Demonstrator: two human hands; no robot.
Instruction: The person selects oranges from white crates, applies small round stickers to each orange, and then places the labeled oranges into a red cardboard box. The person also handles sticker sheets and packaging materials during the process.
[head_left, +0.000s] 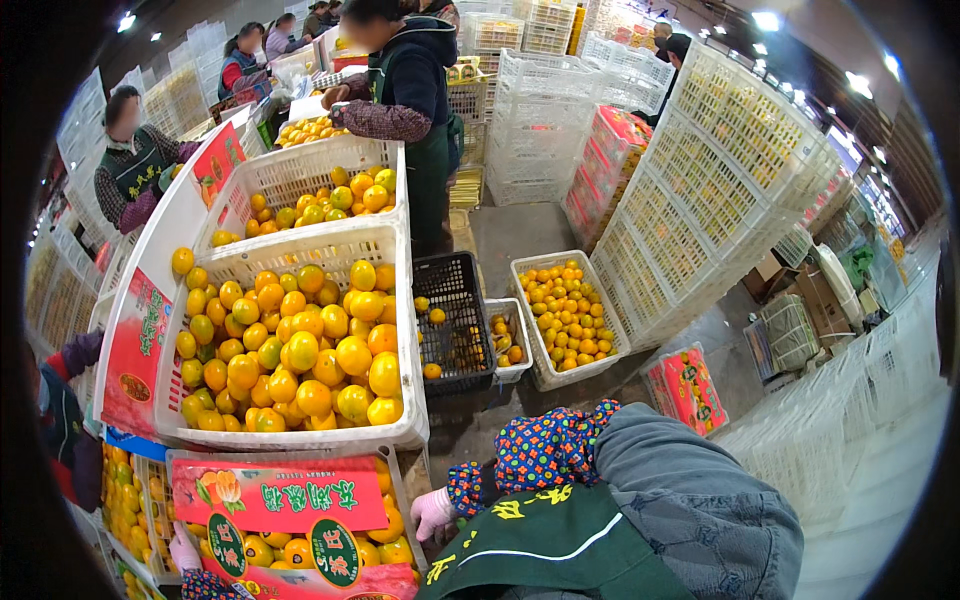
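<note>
In front of me is a white plastic crate (402, 492) filled with orange citrus fruit (395, 552). Red printed cardboard (290, 510) with cut-outs lies over that fruit. My right hand (435, 514), in a pink glove, is closed at the crate's right rim. At the opposite side, my left hand (185, 550), gloved in pink too, holds the left rim; part of it is out of sight low in the picture. Just beyond stands a larger white crate (415, 400) heaped with yellow-orange citrus fruit (300, 350), some of it greenish.
Another fruit crate (300, 160) stands farther along the white bench. To its right are a black crate (455, 310), a small white basket (510, 340) and a full crate (570, 320) on the floor. Tall crate stacks (700, 200) rise at right. Several co-workers (410, 90) stand along the bench.
</note>
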